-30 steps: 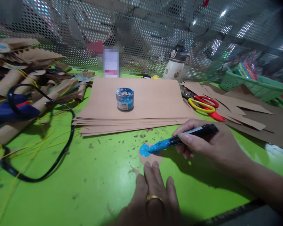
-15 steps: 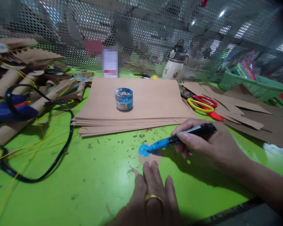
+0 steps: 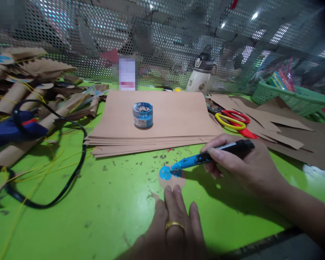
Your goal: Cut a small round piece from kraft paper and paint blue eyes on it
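Observation:
My right hand (image 3: 230, 162) grips a black marker (image 3: 213, 153) whose front end is coated in blue paint. The marker's tip is at a small brown paper disc (image 3: 172, 183), which bears two blue round patches side by side. Whether the tip touches the paper I cannot tell. Fingertips of my left hand (image 3: 176, 220), with a gold ring, lie spread on the disc's near edge. Beyond the hands, an open jar of blue paint (image 3: 143, 115) stands on a stack of brown paper sheets (image 3: 176, 112).
Scissors (image 3: 230, 121) with red and yellow handles lie right of the stack, beside brown paper scraps (image 3: 281, 137). Behind are a white bottle (image 3: 199, 77) and a green basket (image 3: 289, 99). At left, a black cord (image 3: 82, 155) loops near paper rolls (image 3: 16, 97).
The marker has shifted slightly up and right with my right hand, uncovering more of the right blue patch. My left hand stays on the disc.

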Demonstrator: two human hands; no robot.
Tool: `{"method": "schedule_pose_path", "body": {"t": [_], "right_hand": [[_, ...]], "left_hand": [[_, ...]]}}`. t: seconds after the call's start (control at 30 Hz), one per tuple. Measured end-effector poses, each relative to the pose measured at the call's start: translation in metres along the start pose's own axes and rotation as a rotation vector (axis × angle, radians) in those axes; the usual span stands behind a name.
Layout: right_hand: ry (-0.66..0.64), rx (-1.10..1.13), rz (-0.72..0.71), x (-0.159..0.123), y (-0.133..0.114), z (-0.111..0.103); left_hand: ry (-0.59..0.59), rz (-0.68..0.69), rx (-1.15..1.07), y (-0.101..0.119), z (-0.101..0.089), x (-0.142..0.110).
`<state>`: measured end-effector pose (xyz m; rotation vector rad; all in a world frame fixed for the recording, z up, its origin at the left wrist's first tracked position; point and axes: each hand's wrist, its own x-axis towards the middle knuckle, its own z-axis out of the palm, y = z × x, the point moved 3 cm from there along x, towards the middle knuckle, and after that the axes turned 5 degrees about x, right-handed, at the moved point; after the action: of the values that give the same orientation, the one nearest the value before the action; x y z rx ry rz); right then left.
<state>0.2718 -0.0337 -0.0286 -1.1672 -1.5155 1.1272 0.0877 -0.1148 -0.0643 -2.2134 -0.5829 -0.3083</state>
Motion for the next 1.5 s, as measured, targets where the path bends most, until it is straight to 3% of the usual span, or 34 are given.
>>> {"method": "schedule_pose_path", "body": {"t": [0.23, 0.6, 1.5], "right_hand": [[0.128, 0.003, -0.011, -0.002, 0.0, -0.01], [-0.06, -0.106, -0.025, -0.001, -0.002, -0.005], [-0.015, -0.134, 0.043, 0.003, 0.002, -0.002]], "left_hand": [[-0.045, 0.022, 0.009, -0.003, -0.004, 0.003], [-0.042, 0.038, -0.009, -0.003, -0.004, 0.002], [-0.005, -0.014, -0.006, -0.002, 0.0, 0.002]]}}
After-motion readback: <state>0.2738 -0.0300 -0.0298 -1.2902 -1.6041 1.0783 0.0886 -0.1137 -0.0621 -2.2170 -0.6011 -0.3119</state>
